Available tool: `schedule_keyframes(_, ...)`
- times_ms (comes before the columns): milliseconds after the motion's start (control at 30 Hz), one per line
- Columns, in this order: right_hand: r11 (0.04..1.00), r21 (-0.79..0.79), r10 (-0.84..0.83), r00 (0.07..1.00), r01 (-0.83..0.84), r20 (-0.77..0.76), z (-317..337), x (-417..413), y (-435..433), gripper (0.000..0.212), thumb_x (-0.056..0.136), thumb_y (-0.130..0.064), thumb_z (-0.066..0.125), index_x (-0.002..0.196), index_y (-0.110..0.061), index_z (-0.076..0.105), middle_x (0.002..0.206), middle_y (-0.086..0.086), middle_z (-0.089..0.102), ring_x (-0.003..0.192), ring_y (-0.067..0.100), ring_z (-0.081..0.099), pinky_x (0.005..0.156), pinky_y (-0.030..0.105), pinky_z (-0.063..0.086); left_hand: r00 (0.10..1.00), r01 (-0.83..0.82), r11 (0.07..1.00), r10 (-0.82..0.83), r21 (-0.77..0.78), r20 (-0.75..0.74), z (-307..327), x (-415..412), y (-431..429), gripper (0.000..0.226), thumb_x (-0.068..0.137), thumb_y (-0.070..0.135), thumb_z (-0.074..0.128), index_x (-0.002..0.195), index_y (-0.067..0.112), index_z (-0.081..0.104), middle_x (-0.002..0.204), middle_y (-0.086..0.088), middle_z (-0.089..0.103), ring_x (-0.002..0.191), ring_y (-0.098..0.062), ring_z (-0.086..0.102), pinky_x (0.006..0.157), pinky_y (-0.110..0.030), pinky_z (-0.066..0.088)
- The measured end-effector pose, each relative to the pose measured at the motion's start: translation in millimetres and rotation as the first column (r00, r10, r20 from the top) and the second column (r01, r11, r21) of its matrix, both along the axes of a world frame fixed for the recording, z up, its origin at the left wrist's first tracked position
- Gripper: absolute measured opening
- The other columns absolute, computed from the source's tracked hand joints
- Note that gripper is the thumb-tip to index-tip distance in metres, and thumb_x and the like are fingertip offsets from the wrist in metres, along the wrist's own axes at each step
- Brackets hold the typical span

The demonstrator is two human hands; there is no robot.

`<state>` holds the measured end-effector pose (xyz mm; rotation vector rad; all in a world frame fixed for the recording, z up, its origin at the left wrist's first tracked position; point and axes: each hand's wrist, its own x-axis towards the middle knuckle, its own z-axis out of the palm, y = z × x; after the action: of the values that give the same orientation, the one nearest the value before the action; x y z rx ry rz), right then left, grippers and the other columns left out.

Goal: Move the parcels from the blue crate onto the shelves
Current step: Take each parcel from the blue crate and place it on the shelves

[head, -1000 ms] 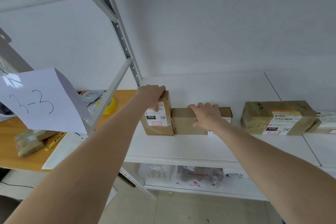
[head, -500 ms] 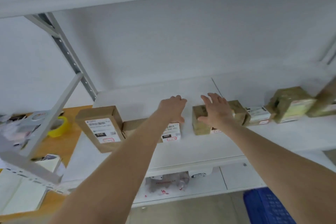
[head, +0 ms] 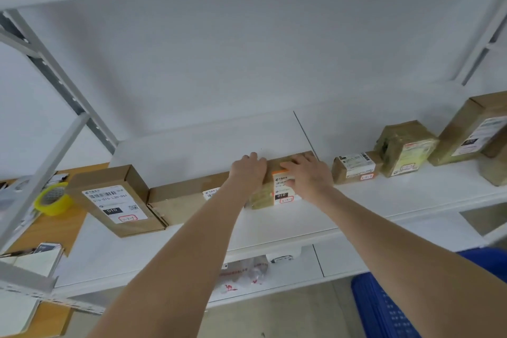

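The left hand [head: 248,170] is curled over the top left of the taped parcel [head: 263,196], stood on the white shelf [head: 274,223]; the right hand [head: 308,174] is clasped over its top right. Light, stiff cardboard is judged (tape perhaps slick): 2 opposite sides are best gripped.

Left hand [head: 248,170], right hand [head: 307,176] on parcel [head: 274,195]
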<state>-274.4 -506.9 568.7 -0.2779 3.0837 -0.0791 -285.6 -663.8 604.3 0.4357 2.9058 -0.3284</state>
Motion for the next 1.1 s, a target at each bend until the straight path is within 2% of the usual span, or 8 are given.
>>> schedule_keyframes(133, 0.985, -0.157, 0.065, 0.997, -0.072, -0.048, 8.5, 6.2, 0.9, 0.052, 0.092, -0.056, 0.044, 0.139, -0.034, 0.042, 0.145, -0.005, 0.04, 0.134, 0.022, 0.033, 0.105, 0.038, 0.032, 0.997, -0.049, 0.996, 0.053, -0.072, 0.048, 7.8, -2.7, 5.6, 0.07, 0.077, 0.036, 0.073, 0.132, 0.011, 0.038, 0.125, -0.007, 0.042, 0.115, -0.024, 0.048, 0.075, -0.032, 0.039)
schedule_keyframes(233, 0.963, -0.257, -0.126, 0.979, 0.082, -0.16, 15.0, 3.1, 38.6, 0.046, 0.095, -0.045, 0.042, 0.137, -0.026, 0.044, 0.143, 0.002, 0.039, 0.129, 0.024, 0.038, 0.102, 0.038, 0.036, 1.0, 0.015, 1.0, -0.015, 0.014, 0.01, 12.1, -9.9, 33.3, 0.086, 0.07, 0.05, 0.075, 0.136, 0.013, 0.034, 0.129, -0.007, 0.04, 0.118, -0.025, 0.045, 0.08, -0.033, 0.041)
schedule_keyframes(333, 0.965, -0.129, -0.238, 0.969, 0.229, -0.061, 9.8, -1.7, 92.6, 0.047, 0.095, -0.031, 0.048, 0.14, -0.023, 0.037, 0.146, 0.006, 0.03, 0.132, 0.027, 0.032, 0.102, 0.039, 0.038, 0.997, 0.078, 0.991, -0.075, 0.112, -0.027, 4.2, -10.8, 74.4, 0.086, 0.075, 0.048, 0.071, 0.142, 0.015, 0.029, 0.136, -0.007, 0.037, 0.124, -0.025, 0.042, 0.087, -0.036, 0.043)
schedule_keyframes(533, 0.988, 0.025, -0.155, 0.978, 0.153, 0.142, -12.0, -23.6, 153.4, 0.088, 0.084, -0.029, 0.068, 0.151, -0.025, 0.011, 0.159, 0.002, 0.008, 0.145, 0.031, 0.011, 0.113, 0.044, 0.024, 0.995, -0.103, 0.993, 0.102, 0.066, 0.007, -24.3, -14.5, 119.3, 0.086, 0.08, 0.04, 0.066, 0.145, 0.012, 0.017, 0.136, -0.008, 0.038, 0.126, -0.027, 0.04, 0.095, -0.04, 0.04)
schedule_keyframes(700, 0.997, 0.054, -0.058, 0.988, 0.051, 0.141, -26.3, -27.6, 152.3, 0.066, 0.086, -0.02, 0.06, 0.143, -0.03, 0.03, 0.139, 0.003, 0.036, 0.127, 0.03, 0.034, 0.098, 0.042, 0.038, 0.993, -0.12, 0.991, 0.12, 0.058, 0.006, -28.7, -11.3, 117.2, 0.073, 0.079, 0.023, 0.07, 0.139, 0.013, 0.029, 0.133, -0.005, 0.039, 0.122, -0.026, 0.043, 0.095, -0.038, 0.042)
schedule_keyframes(867, 0.999, 0.014, 0.03, 0.99, -0.032, 0.135, -25.6, -20.5, 123.9, 0.059, 0.088, -0.03, 0.057, 0.141, -0.034, 0.032, 0.134, 0.002, 0.038, 0.123, 0.027, 0.036, 0.09, 0.039, 0.039, 0.994, -0.109, 0.993, 0.108, 0.051, 0.024, -26.4, -8.3, 115.4, 0.076, 0.078, 0.025, 0.072, 0.14, 0.016, 0.029, 0.134, -0.003, 0.039, 0.124, -0.025, 0.042, 0.093, -0.037, 0.042)
schedule_keyframes(1000, 0.998, 0.012, 0.059, 0.984, -0.062, 0.169, -26.4, -16.3, 115.2, 0.064, 0.089, -0.031, 0.058, 0.145, -0.032, 0.026, 0.14, 0.003, 0.037, 0.128, 0.027, 0.034, 0.099, 0.039, 0.035, 0.993, -0.11, 0.993, 0.108, 0.042, 0.044, -25.0, -7.8, 115.6, 0.08, 0.077, 0.029, 0.073, 0.142, 0.016, 0.028, 0.136, -0.004, 0.039, 0.125, -0.025, 0.04, 0.094, -0.037, 0.043)
schedule_keyframes(1100, 0.996, -0.051, 0.074, 0.988, -0.068, 0.134, -17.8, -10.9, 122.1, 0.07, 0.089, -0.045, 0.057, 0.148, -0.028, 0.023, 0.148, 0.003, 0.029, 0.138, 0.025, 0.024, 0.111, 0.04, 0.025, 0.992, -0.101, 0.995, 0.101, -0.006, 0.07, -17.9, -10.7, 124.2, 0.097, 0.072, 0.05, 0.074, 0.146, 0.016, 0.02, 0.139, -0.007, 0.035, 0.13, -0.027, 0.036, 0.099, -0.039, 0.038)
